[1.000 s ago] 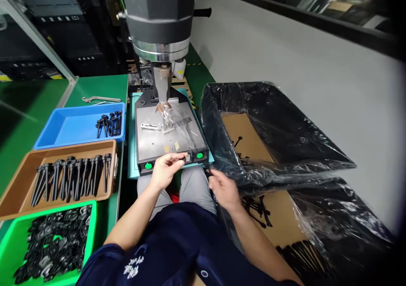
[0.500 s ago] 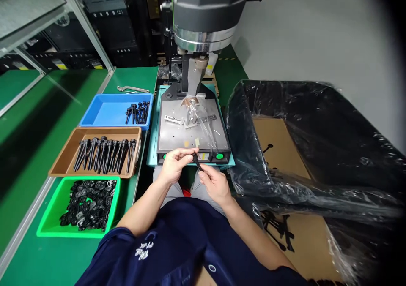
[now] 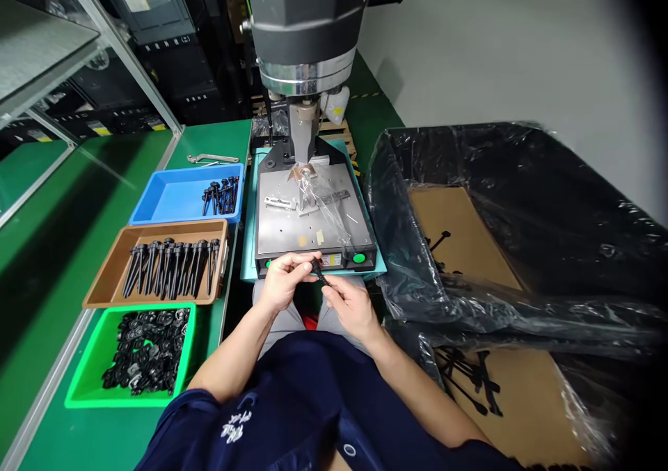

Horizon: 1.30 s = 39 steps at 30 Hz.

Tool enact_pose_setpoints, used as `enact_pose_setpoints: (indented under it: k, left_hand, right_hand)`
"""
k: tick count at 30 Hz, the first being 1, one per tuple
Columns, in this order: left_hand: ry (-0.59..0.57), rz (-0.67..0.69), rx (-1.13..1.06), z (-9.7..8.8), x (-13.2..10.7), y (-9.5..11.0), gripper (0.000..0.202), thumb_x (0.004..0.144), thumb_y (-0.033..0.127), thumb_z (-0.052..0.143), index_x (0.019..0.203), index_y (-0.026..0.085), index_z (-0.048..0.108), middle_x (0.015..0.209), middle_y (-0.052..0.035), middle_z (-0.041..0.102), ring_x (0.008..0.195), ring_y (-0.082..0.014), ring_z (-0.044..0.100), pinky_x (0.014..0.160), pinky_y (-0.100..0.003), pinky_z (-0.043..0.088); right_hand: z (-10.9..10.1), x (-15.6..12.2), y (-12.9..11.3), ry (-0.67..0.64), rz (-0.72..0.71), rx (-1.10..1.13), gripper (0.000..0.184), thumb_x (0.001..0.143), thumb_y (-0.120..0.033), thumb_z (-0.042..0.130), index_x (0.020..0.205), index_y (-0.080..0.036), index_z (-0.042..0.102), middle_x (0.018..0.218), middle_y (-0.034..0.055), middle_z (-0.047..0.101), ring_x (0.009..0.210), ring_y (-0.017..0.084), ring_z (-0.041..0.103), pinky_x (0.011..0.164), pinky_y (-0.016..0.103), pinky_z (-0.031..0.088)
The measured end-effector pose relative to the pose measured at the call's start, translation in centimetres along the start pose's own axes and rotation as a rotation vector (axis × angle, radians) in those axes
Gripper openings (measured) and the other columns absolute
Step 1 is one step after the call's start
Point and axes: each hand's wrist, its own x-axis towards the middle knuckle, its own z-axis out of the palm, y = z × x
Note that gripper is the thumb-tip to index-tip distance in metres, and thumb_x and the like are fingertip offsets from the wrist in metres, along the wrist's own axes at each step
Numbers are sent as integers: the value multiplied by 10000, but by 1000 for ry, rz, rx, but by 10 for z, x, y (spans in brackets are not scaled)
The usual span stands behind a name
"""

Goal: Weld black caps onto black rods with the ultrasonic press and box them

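Pinching a black stem [image 3: 318, 270] between both hands, upper end in the left hand [image 3: 284, 283], lower end in the right hand [image 3: 352, 307], at six o'clock of the machine [image 3: 305, 22], with a brown tray [image 3: 112, 276] of rods [image 3: 171, 269] at nine o'clock. Looking light and stiff, probably plastic, perhaps slightly slippery; best held by the thicker head, pressing gently along the thin shaft.
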Motion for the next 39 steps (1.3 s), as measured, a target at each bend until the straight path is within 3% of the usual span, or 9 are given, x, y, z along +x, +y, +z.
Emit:
enact_pose_setpoints:
  k: [7,15,19,24,26,28,32,36,39]
  left_hand:
    - [59,183,180,8,2,-10,242,759,342,794,937,187,740,1155,-120,736,1118,-265,677,1008,-449,512]
    - [47,314,342,-4,6,-15,248,845,331,715,1044,183,725,1191,-124,721,1118,-252,679,979,-414,529]
    - [15,427,492,-11,11,-10,220,879,315,675,1061,204,730,1193,-114,719,1152,-246,652,1026,-438,495]
    - [-90,401,570,-15,18,-22,258,851,317,703,1089,223,739,1313,-117,651,1218,-266,600,1075,-465,446]
    - [-30,340,459,-21,28,-31,363,808,314,745,1155,215,711,1316,-128,642,1214,-271,598,1041,-449,472]
    - [142,271,285,-32,46,-37,405,774,318,772,1154,198,695,1258,-132,667,1171,-266,618,983,-418,507]
    - [415,56,-126,-54,100,-31,273,780,330,767,972,155,682,1171,-136,691,1046,-229,665,866,-330,549]
    - [377,-265,-557,-66,152,-13,358,842,477,688,915,133,623,1058,-166,697,933,-237,700,718,-314,593]
    - [351,-267,-711,-68,177,-3,381,866,518,650,958,151,603,1006,-137,708,931,-234,708,733,-332,609]
  right_hand:
    - [6,4,8,-36,113,181,411,950,-514,513,1105,-158,647,594,-17,579,467,117,501,450,227,401]
    - [13,13,6,-97,222,368,449,885,-580,592,1054,-165,616,587,-27,568,430,99,463,423,219,381]
    - [18,26,5,-155,286,651,489,839,-556,680,1156,-200,576,749,5,635,480,117,543,409,222,415]
    - [20,61,16,-206,363,922,370,848,-525,694,992,-192,623,664,-34,529,414,59,395,331,158,238]
    - [25,81,26,-200,467,929,336,843,-484,713,935,-177,612,652,-34,535,393,40,344,326,142,198]
    - [34,103,36,-111,596,913,298,866,-434,697,959,-170,595,672,-20,578,377,31,335,320,129,179]
    - [60,151,43,-54,793,973,179,987,-365,546,958,-188,536,707,12,642,370,36,351,317,111,180]
    - [71,181,41,-107,851,1232,245,1052,-367,397,925,-191,512,698,2,618,367,34,310,308,106,169]
    - [66,180,46,12,723,1302,117,1042,-342,420,1045,-256,500,699,-31,583,379,49,331,324,102,185]
